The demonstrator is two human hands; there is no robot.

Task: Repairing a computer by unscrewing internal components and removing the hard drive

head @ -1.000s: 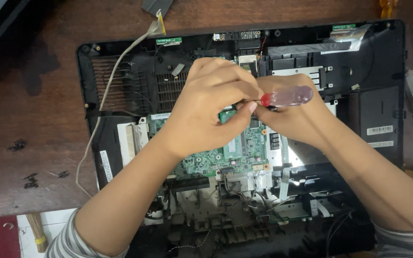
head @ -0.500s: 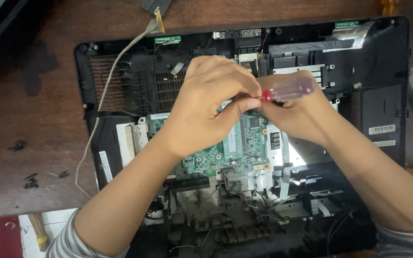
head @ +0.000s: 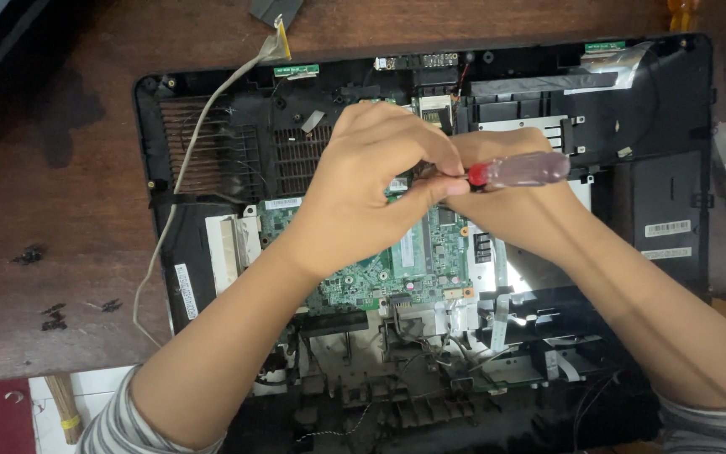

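1. Both hands meet over the middle of the opened laptop chassis (head: 674,101), which lies flat on the dark wooden table (head: 52,202).
2. The right hand (head: 518,206) wraps the screwdriver (head: 518,170) by its clear handle with the red collar, fingers curled tight round it.
3. The left hand (head: 371,189) pinches the tool's front end, fingers pressed together, hiding the tip completely.
4. Under them sits the green circuit board (head: 430,252), half covered by both wrists.
5. A pale cable (head: 191,143) trails off the chassis to the left.
6. Small dark screws (head: 28,254) lie loose on the table, well apart from the hands.
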